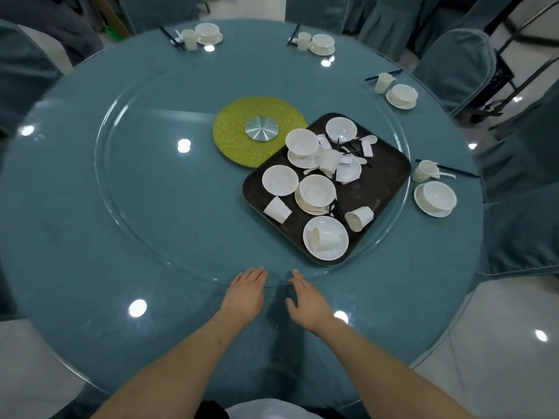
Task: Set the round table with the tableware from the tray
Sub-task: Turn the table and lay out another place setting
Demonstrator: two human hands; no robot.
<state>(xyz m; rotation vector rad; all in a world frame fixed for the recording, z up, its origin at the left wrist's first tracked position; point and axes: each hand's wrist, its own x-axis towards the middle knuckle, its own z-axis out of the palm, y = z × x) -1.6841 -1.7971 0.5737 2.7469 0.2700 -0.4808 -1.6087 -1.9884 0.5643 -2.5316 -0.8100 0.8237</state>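
A dark tray (381, 176) lies on the glass turntable (127, 189), right of centre. It carries white bowls (279, 179), saucers, cups lying on their sides (276, 209), spoons and chopsticks. One cup (325, 239) lies in a plate at the tray's near corner. My left hand (245, 293) and my right hand (308, 300) are side by side at the turntable's near rim, fingers straight, holding nothing. Several place settings stand along the far and right edge of the round table (75, 267), the nearest being a bowl on a saucer (437, 198) with a cup (423, 171).
A yellow glitter disc (233, 128) with a metal hub sits at the turntable's centre. Blue-covered chairs (456, 65) ring the table. A dark cart frame stands at the far right. White floor tiles show at both near corners.
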